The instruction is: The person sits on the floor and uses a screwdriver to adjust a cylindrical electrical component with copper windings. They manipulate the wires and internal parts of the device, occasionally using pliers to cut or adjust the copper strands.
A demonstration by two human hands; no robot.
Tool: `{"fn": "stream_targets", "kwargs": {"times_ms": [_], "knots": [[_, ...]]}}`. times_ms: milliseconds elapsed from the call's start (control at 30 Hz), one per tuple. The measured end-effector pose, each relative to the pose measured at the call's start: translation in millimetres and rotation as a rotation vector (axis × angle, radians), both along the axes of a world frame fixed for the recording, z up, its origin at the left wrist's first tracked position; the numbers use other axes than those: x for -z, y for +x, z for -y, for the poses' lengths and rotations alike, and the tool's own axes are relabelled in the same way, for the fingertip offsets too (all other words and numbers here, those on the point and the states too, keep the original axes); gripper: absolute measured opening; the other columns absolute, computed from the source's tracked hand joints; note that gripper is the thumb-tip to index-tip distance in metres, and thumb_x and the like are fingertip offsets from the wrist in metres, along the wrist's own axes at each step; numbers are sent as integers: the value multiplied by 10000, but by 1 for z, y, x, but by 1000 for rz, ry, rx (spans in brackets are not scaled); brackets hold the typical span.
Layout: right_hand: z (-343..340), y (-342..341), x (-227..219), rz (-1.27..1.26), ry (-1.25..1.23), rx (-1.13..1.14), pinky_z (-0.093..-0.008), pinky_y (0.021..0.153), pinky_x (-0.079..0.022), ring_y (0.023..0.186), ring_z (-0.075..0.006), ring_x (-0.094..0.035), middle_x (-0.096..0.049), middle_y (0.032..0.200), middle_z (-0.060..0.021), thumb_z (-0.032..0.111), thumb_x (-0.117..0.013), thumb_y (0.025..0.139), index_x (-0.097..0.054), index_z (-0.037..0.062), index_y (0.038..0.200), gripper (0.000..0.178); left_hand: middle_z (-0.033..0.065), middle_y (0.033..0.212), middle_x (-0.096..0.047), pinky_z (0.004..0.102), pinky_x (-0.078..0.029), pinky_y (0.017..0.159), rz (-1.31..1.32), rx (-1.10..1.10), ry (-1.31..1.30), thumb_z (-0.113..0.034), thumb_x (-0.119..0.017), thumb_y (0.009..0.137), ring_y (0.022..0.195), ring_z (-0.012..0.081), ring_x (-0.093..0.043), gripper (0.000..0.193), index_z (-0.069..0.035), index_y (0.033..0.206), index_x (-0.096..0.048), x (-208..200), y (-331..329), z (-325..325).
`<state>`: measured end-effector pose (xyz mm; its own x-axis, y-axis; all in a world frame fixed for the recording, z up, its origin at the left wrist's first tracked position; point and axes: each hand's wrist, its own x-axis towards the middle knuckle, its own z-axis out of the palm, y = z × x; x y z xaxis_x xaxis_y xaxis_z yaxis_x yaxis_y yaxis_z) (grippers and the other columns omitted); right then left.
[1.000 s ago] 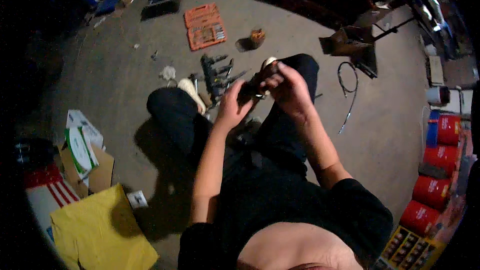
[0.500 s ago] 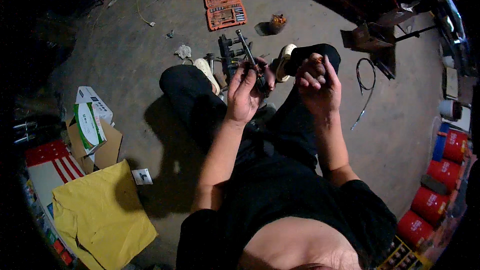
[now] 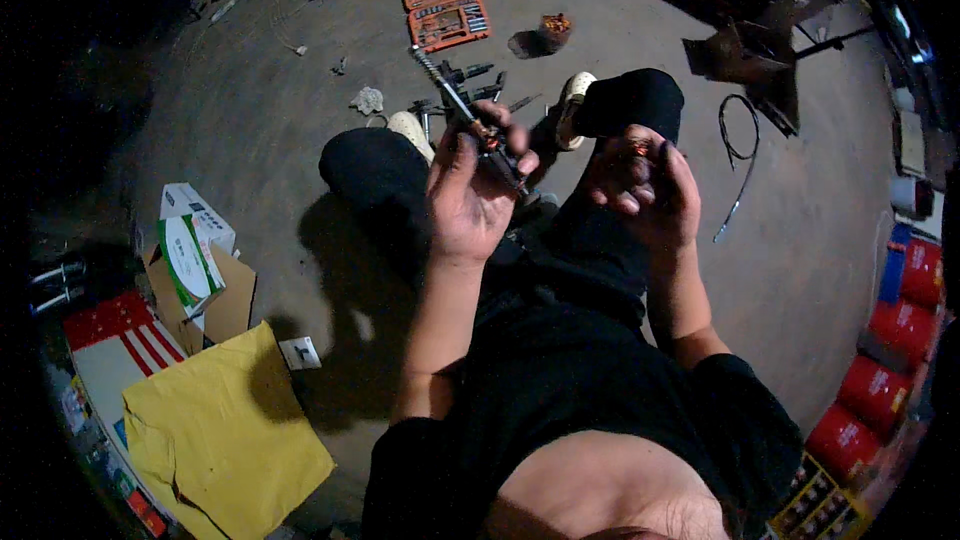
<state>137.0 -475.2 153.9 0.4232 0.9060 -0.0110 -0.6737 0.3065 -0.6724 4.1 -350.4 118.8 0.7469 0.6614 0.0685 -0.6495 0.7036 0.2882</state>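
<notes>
Left hand (image 3: pixel 470 195) gripping a long threaded rod-like metal part (image 3: pixel 462 110), fingers wrapped round its lower end, rod tilted up-left over the knees. Right hand (image 3: pixel 640 190) curled shut on a small reddish piece (image 3: pixel 640 147), near the rod but apart. On the concrete floor (image 3: pixel 250 120): orange socket set case (image 3: pixel 445 6), loose tools (image 3: pixel 470 85), black cable (image 3: pixel 735 155)

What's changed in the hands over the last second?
The hands have come apart: one second ago both worked together on one piece. Now the left hand alone holds the long threaded rod, while the right hand has drawn away with a small part. The orange tool case is unmoved.
</notes>
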Motion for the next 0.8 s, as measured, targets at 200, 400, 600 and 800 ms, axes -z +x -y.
{"fn": "stream_targets", "kwargs": {"times_ms": [200, 400, 600, 800], "knots": [[-3, 1, 2, -13, 73, -99, -354, 657, -415, 509, -98, -382, -397, 624, 20, 365, -492, 849, -496, -11, 1036, 420, 97, 1062, -480, 332, -393, 717, -24, -38, 13, -212, -462, 927, 890, 183, -474, 289, -5, 1128, -472, -2, 2, 0], [-1, 3, 16, 179, 50, -48, -312, 574, -423, 474, -80, -395, -397, 588, 25, 320, -612, 815, -513, -6, 1007, 392, 97, 1063, -467, 331, -391, 709, 5, -26, 16, -218, -470, 923, 887, 185, -461, 294, -3, 1124, -464, -5, 0, 1], [2, -5, -5, 39, -6, 19, -274, 474, -399, 390, -52, -344, -377, 511, 41, 313, -542, 864, -506, 37, 854, 279, 99, 1023, -475, 308, -391, 664, 60, 46, -7, -246, -482, 916, 849, 196, -442, 271, -25, 1064, -534, -15, -5, 5], [8, -10, -8, 86, -50, 38, -282, 427, -372, 366, -105, -368, -427, 488, -16, 334, -579, 818, -498, 56, 791, 291, 117, 1079, -466, 308, -405, 650, 85, 87, 0, -236, -450, 929, 860, 203, -452, 278, -25, 1097, -515, -26, -9, 6]]}}
